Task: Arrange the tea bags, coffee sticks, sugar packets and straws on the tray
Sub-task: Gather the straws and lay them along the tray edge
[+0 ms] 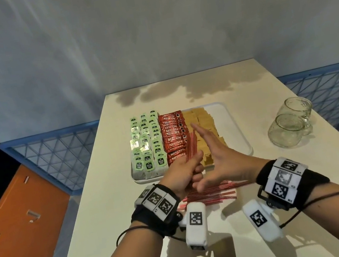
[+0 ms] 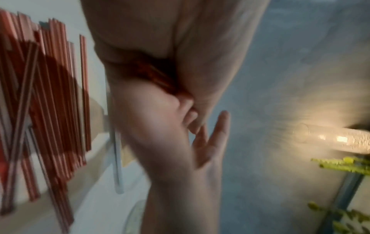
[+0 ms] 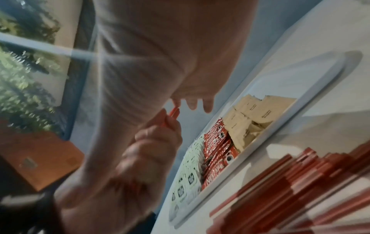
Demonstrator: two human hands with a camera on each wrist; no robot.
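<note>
The left hand (image 1: 184, 174) has its fingers curled round a bunch of straws (image 1: 190, 147), which sticks up and away over the near part of the tray (image 1: 239, 130). The right hand (image 1: 216, 156) is flat, fingers straight and together, its palm laid against the side of the bunch, thumb near the left knuckles. It holds nothing.

The step in hand looks like squaring the bunch before it is laid down. To do it well, the left grip should slacken just enough for the straws to slide, while the flat palm taps them level; too loose and they will fan out or drop.

On the tray the tea bags (image 1: 146, 145) fill the left side, the coffee sticks (image 1: 174, 135) lie beside them, then the sugar packets (image 1: 203, 120); the right strip is bare, the likely place for the straws. More straws, the pile (image 1: 211, 195), lie on the table (image 1: 262, 180) under the hands, near the tray's front edge. Two glass mugs (image 1: 290, 124) stand well to the right.
</note>
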